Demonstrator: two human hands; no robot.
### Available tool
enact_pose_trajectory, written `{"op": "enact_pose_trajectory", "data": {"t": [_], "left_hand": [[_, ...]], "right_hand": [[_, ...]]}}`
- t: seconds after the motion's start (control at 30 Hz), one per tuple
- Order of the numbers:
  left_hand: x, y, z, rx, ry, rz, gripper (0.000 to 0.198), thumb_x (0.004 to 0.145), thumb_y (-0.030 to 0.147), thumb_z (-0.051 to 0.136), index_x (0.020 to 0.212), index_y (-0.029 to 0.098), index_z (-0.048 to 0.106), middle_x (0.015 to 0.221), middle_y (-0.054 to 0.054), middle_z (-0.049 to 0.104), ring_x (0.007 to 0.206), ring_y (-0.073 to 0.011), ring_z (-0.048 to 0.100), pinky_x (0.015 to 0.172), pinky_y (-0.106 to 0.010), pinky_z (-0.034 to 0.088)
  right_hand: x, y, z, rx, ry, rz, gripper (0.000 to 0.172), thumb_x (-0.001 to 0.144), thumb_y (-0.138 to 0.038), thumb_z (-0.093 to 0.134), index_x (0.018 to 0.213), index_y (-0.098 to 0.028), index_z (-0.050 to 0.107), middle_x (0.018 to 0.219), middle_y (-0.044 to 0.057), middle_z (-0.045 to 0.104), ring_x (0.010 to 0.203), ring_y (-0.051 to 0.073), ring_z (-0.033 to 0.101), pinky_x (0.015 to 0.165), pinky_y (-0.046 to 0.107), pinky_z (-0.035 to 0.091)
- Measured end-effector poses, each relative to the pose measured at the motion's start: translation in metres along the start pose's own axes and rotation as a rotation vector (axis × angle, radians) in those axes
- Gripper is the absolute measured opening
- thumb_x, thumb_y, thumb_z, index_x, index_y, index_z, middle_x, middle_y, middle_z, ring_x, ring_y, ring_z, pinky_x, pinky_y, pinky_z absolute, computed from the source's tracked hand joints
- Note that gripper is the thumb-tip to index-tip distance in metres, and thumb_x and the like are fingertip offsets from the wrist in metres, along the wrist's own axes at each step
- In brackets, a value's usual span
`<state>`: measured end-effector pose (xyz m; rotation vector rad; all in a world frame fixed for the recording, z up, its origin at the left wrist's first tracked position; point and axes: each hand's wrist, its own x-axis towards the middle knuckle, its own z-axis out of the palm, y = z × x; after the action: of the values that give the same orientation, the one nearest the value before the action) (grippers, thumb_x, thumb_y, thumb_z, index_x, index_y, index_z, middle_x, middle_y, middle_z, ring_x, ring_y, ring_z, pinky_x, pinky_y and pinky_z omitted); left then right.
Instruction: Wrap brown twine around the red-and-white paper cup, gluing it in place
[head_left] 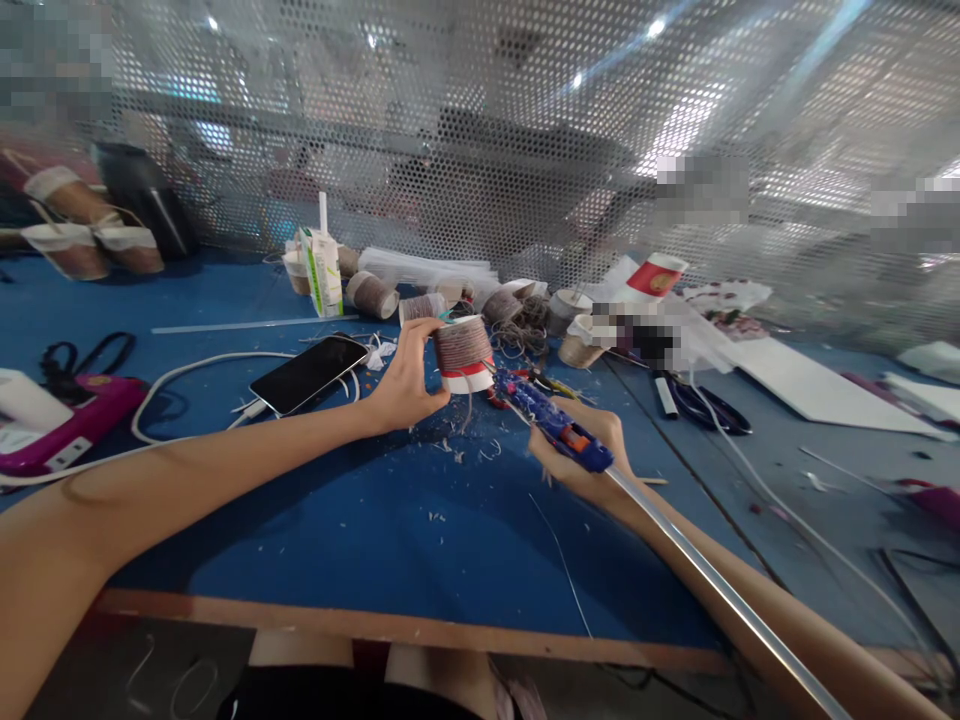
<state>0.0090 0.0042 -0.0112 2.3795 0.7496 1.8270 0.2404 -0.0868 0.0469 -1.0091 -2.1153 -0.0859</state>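
Near the middle of the view my left hand (411,378) grips a paper cup (463,352) by its side, above the table. Grey-brown cord is wound round most of the cup, and a red and white band shows bare at its lower end. A loose tail of cord hangs below. My right hand (581,450) is wrapped around a blue glue gun (551,418), whose nozzle end points at the cup's right side. From the back of the gun a long, clear glue stick (720,580) runs toward the lower right. Whether the nozzle touches the cup I cannot tell.
Behind the cup lie several cord-wrapped cups (373,295) and tangled cord (525,325). A drink carton (324,272) with a straw stands back left. A phone (309,374) on a white cable and a purple power strip (71,425) lie left. White board (825,385) lies right, before a perforated metal screen (420,130).
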Motion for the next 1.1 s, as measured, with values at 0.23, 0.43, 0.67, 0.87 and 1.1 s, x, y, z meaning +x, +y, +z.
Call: {"op": "enact_pose_trajectory", "data": {"t": [0.23, 0.43, 0.67, 0.87, 1.1], "left_hand": [[-0.001, -0.001, 0.0, -0.011, 0.011, 0.0, 0.078, 0.064, 0.005, 0.066, 0.134, 0.019, 0.033, 0.126, -0.014, 0.042, 0.122, -0.03, 0.049, 0.103, -0.051, 0.053], [-0.001, -0.001, 0.001, -0.019, 0.02, -0.006, 0.08, 0.065, 0.005, 0.067, 0.135, 0.02, 0.031, 0.127, -0.014, 0.042, 0.124, -0.029, 0.048, 0.105, -0.049, 0.052], [0.0, 0.0, 0.0, -0.029, 0.023, -0.015, 0.081, 0.065, 0.006, 0.067, 0.136, 0.022, 0.03, 0.126, -0.012, 0.042, 0.123, -0.0288, 0.048, 0.103, -0.05, 0.053], [0.001, 0.002, -0.001, 0.005, 0.012, 0.001, 0.079, 0.064, 0.005, 0.066, 0.134, 0.02, 0.032, 0.126, -0.013, 0.042, 0.123, -0.0305, 0.048, 0.106, -0.054, 0.05], [0.002, 0.004, 0.0, 0.042, 0.008, 0.028, 0.08, 0.065, 0.005, 0.067, 0.135, 0.021, 0.031, 0.125, -0.013, 0.042, 0.122, -0.0303, 0.049, 0.106, -0.053, 0.052]], "right_hand": [[0.0, 0.001, -0.001, 0.002, -0.005, 0.05, 0.026, 0.073, -0.015, 0.053, 0.056, -0.024, 0.036, 0.049, -0.005, 0.043, 0.041, 0.009, 0.039, 0.044, 0.026, 0.034], [0.0, 0.003, -0.001, 0.021, 0.013, 0.047, 0.025, 0.072, -0.013, 0.053, 0.055, -0.024, 0.038, 0.047, -0.005, 0.044, 0.04, 0.01, 0.041, 0.043, 0.026, 0.035], [0.0, 0.005, -0.001, -0.007, 0.024, 0.051, 0.026, 0.071, -0.014, 0.053, 0.055, -0.024, 0.036, 0.046, -0.006, 0.042, 0.04, 0.009, 0.039, 0.043, 0.025, 0.034], [0.0, 0.0, -0.001, -0.017, -0.03, 0.031, 0.025, 0.072, -0.014, 0.052, 0.055, -0.023, 0.036, 0.048, -0.005, 0.043, 0.041, 0.008, 0.039, 0.045, 0.025, 0.034], [-0.001, -0.007, 0.001, 0.017, -0.077, -0.039, 0.024, 0.075, -0.013, 0.051, 0.058, -0.023, 0.037, 0.051, -0.006, 0.043, 0.044, 0.008, 0.041, 0.047, 0.024, 0.035]]}}
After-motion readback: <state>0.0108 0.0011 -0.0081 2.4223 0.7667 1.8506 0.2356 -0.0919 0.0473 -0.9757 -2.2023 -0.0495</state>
